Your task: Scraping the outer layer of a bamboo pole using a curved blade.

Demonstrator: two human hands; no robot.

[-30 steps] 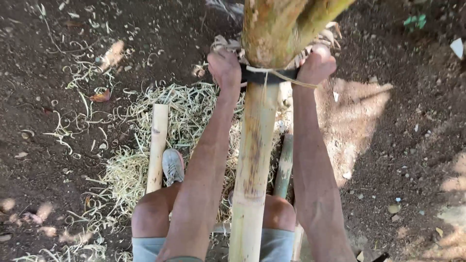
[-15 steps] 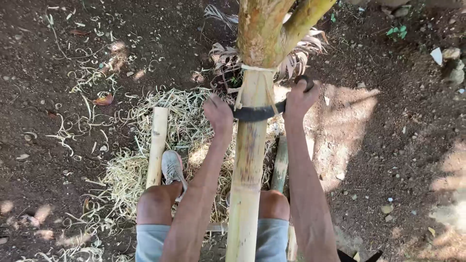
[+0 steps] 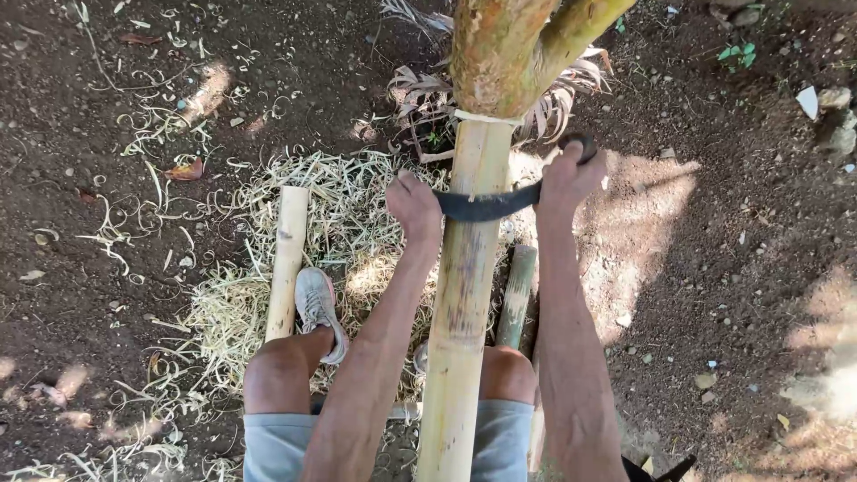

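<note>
Both hands (image 3: 415, 207) (image 3: 565, 178) lowered one blade (image 3: 486, 204).

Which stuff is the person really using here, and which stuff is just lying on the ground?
In use:
- left hand and right hand, each gripping an end of the curved dark blade
- long bamboo pole under the blade

Lying about:
- short bamboo piece
- pile of shavings
- dry leaf

Yellow bamboo pole (image 3: 464, 295) (dark blade (image 3: 486, 204))

Both arms reach straight out. The left hand (image 3: 414, 207) and the right hand (image 3: 566, 178) are closed tight.
</note>
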